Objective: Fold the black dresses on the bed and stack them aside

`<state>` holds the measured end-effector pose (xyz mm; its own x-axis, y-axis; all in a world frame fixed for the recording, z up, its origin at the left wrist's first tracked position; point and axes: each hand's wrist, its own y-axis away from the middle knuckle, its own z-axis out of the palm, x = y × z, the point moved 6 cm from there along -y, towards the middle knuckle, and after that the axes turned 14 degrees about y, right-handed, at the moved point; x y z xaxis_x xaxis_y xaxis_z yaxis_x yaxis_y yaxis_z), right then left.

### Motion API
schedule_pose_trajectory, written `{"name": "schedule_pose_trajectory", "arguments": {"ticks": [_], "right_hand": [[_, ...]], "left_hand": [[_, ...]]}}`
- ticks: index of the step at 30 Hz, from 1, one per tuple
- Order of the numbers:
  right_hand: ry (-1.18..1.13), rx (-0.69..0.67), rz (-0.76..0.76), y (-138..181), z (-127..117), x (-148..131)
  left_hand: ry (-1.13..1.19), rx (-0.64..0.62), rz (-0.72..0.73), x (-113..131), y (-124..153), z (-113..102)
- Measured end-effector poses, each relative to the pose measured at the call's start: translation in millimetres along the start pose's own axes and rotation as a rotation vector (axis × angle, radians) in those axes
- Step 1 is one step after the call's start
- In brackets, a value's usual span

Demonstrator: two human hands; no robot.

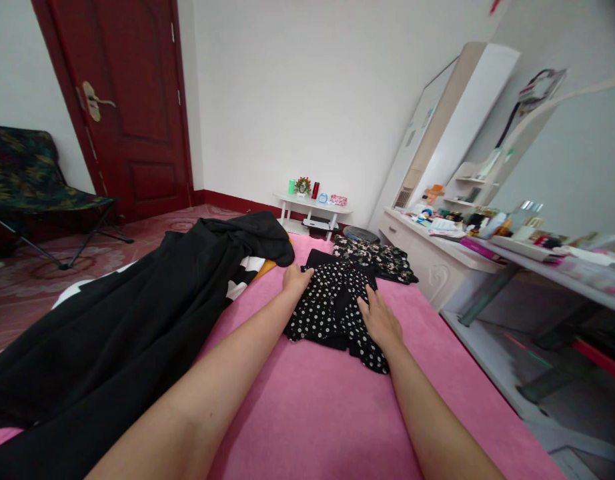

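Observation:
A black garment with white dots (pixel 320 303) lies on the pink bed cover (pixel 287 413), a plain black cloth showing beneath its edges. At its upper left edge, my left hand (pixel 296 280) is closed, with the fabric between thumb and fingers. My right hand (pixel 381 320) rests flat on the garment's right side, fingers spread. Just beyond lies a black floral garment (pixel 377 257), spread on the far end of the bed. To the left is a large heap of black clothing (pixel 152 313), with white and mustard pieces partly hidden under it.
A white low stand (pixel 312 203) with small items is against the far wall. Along the right side runs a dressing table (pixel 427 247) crowded with bottles and boxes. On the left are a folding camouflage chair (pixel 37 173) and a dark red door (pixel 132 100).

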<state>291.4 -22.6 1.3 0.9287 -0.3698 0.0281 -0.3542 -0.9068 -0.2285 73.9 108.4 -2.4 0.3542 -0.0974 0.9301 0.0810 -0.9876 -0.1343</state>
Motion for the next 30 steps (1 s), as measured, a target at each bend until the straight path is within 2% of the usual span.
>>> {"name": "schedule_pose_trajectory", "arguments": {"ticks": [7, 11, 19, 30], "right_hand": [[-0.001, -0.008, 0.007, -1, 1, 1], [-0.003, -0.013, 0.013, 1, 0, 1], [-0.028, -0.006, 0.015, 2, 0, 1], [-0.036, -0.009, 0.021, 3, -4, 1]], "left_hand": [[-0.102, -0.074, 0.118, 22, -4, 17], [-0.153, -0.059, 0.142, 29, -4, 19], [-0.256, -0.083, 0.072, 28, -17, 21], [-0.197, -0.090, -0.002, 27, -22, 21]]}}
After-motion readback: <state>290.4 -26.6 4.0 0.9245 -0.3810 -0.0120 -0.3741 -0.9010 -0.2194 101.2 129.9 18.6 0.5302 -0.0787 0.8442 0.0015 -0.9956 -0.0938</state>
